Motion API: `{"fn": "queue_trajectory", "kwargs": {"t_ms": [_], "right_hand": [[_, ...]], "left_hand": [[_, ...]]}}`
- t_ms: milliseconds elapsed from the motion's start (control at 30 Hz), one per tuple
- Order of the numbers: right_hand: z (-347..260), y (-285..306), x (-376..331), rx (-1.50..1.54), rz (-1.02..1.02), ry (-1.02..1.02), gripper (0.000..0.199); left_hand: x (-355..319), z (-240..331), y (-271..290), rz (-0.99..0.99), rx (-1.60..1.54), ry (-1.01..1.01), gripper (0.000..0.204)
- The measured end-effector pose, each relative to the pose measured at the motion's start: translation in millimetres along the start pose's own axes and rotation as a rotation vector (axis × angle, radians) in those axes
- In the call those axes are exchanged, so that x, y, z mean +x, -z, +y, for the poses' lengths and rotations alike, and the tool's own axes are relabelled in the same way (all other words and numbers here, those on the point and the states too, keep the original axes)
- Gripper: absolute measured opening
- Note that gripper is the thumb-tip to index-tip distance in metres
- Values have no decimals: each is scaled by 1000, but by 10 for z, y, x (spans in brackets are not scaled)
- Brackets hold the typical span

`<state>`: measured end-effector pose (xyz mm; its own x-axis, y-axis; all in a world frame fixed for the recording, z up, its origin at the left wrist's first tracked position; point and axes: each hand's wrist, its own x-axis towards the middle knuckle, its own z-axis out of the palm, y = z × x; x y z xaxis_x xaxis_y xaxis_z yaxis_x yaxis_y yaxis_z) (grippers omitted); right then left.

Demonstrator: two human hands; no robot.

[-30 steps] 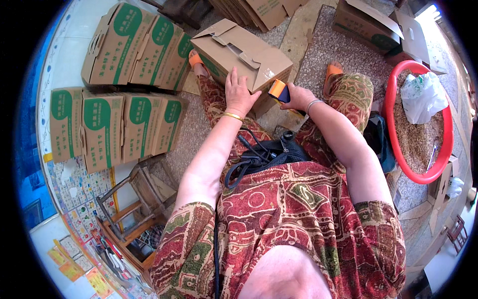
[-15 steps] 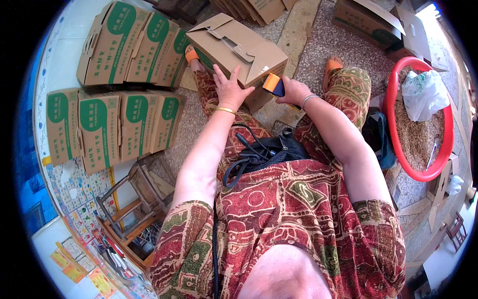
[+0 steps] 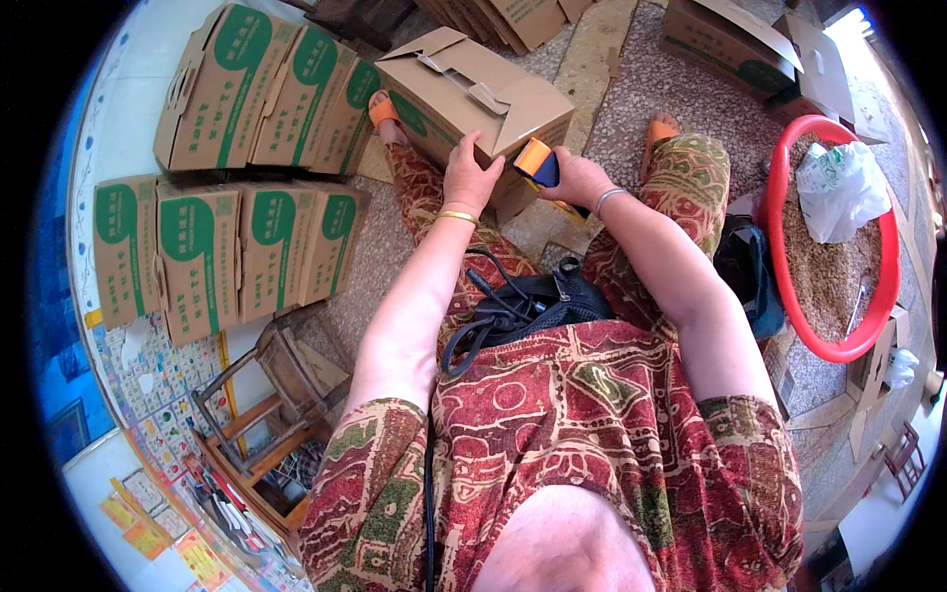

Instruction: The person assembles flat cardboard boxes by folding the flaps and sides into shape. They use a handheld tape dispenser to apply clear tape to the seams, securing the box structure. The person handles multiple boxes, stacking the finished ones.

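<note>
A closed brown cardboard carton (image 3: 473, 84), with a flap handle on top and a green print on its side, stands on the floor between my feet. My left hand (image 3: 472, 178) touches its near edge, thumb and fingers apart. My right hand (image 3: 572, 181) is shut on an orange and dark-blue hand tool (image 3: 538, 163) whose exact kind I cannot make out. The tool's orange end is up against the carton's near right corner, and part of it is hidden by my fingers.
Several green-printed cartons (image 3: 202, 261) stand in two rows at the left. A red oval tub (image 3: 776, 197) of brown grainy material, with a white plastic bag (image 3: 840, 187) on it, lies right. Open cartons (image 3: 725, 49) stand far right. A wooden stool (image 3: 266, 365) is near left.
My left hand has slid nearer and right, off the carton's top to its near edge, its fingers drawn closer together. The tool in my right hand has tilted and shifted slightly.
</note>
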<state>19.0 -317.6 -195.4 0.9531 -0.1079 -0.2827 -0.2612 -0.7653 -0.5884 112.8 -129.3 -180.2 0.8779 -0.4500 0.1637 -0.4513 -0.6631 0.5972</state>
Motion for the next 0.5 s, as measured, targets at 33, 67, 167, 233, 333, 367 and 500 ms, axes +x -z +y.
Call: {"fn": "queue_trajectory", "kwargs": {"t_ms": [33, 67, 167, 233, 333, 367, 500], "right_hand": [[2, -8, 5, -3, -7, -4, 70], [6, -15, 11, -7, -13, -7, 70], [38, -40, 35, 1, -61, -104, 66], [14, -35, 48, -4, -62, -85, 67], [32, -45, 45, -36, -81, -83, 67], [72, -52, 41, -50, -85, -96, 67], [98, 14, 2, -21, -64, -166, 69]], "left_hand": [[5, -21, 9, 13, -2, -18, 57], [-7, -44, 18, -44, -54, 27, 58], [-53, -103, 93, -142, -241, 164, 60], [-138, -400, 41, -104, -408, 259, 62], [-152, -894, -31, -129, -538, 501, 62], [-135, -890, -11, -182, -624, 634, 62], [-222, -999, -60, -282, -768, 923, 74]]}}
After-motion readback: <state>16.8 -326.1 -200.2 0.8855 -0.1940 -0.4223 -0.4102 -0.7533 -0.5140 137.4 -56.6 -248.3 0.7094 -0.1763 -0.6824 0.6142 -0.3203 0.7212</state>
